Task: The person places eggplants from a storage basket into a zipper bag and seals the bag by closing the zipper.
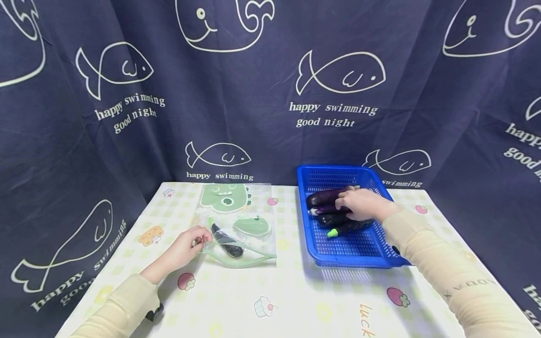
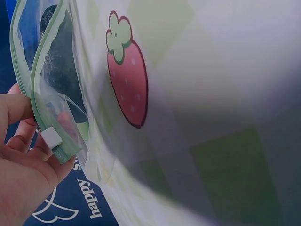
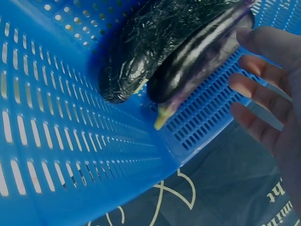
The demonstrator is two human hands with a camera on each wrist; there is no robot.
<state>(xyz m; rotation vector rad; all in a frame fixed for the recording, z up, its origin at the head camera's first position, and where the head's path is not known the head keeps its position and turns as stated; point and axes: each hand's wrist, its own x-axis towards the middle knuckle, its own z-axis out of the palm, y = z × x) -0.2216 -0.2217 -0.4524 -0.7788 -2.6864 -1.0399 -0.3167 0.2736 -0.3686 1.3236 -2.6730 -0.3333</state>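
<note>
On the left, my left hand [image 1: 186, 246] pinches the green zip edge of a clear zip bag [image 1: 258, 230] printed with green cartoon shapes. The bag's mouth gapes, and a small dark eggplant [image 1: 224, 240] with a green stem lies inside. A white slider [image 2: 51, 137] shows by the fingers in the left wrist view. My right hand [image 1: 364, 203] reaches into a blue basket [image 1: 313, 251] over several dark eggplants [image 1: 323, 199]. In the right wrist view its fingers are spread, the thumb beside the end of a glossy purple eggplant [image 3: 188, 61].
A checked tablecloth [image 1: 236, 300] with fruit and cake prints covers the table. Dark blue curtains [image 1: 270, 94] with fish drawings hang behind and at both sides. The basket's raised walls surround the eggplants.
</note>
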